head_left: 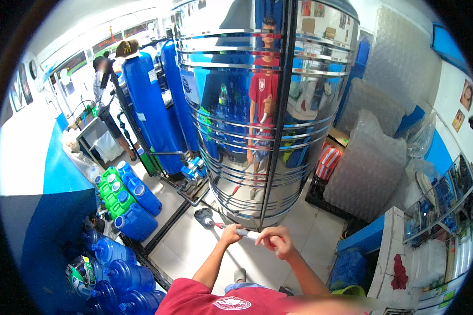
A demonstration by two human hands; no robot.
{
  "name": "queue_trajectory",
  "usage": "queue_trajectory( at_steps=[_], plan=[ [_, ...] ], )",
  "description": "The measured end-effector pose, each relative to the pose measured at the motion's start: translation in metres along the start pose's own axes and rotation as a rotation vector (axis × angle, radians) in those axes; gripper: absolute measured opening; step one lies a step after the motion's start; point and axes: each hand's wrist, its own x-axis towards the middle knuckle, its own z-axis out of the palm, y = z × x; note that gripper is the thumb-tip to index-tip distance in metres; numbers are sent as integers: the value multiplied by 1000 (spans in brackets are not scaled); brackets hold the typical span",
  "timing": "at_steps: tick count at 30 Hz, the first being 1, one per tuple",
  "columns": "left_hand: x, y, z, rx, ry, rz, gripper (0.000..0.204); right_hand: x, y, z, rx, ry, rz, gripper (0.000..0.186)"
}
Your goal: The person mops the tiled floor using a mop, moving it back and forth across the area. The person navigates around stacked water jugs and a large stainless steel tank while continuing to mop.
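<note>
I hold a mop (243, 232) in front of me, its pale handle running slantwise between my hands. My left hand (230, 234) is wrapped round the handle, just above a red section. My right hand (277, 241) is closed at the white upper end, fingers curled. The dark grey mop head (204, 216) lies on the tiled floor (178, 252), left of the foot of a tall shiny steel tank (236, 173). The tank's ribbed wall mirrors me and the room.
Blue and green jugs (136, 220) line the left, with round blue water bottles (126, 275) nearer. Blue cylinders (147, 100) and pipes (194, 168) stand beyond a black floor frame (165, 228). Bubble-wrapped panels (370, 163) lean at right, near a tiled counter (386, 252). Another person (102, 84) stands far left.
</note>
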Motion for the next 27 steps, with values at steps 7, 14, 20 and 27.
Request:
queue_trajectory(
  at_steps=[7, 14, 20, 27],
  plan=[
    [-38, 151, 10, -130, -245, 258, 25, -69, -139, -22, 84, 116, -489, 24],
    [-118, 251, 133, -324, -251, 50, 28, -139, -193, -36, -27, 173, -470, 23],
    [-125, 257, 239, -461, -444, 216, 41, -189, -228, -49, -346, 179, -432, 23],
    [-137, 244, 213, -473, -532, 241, 37, -248, -288, -33, -845, 493, -744, 34]
  ],
)
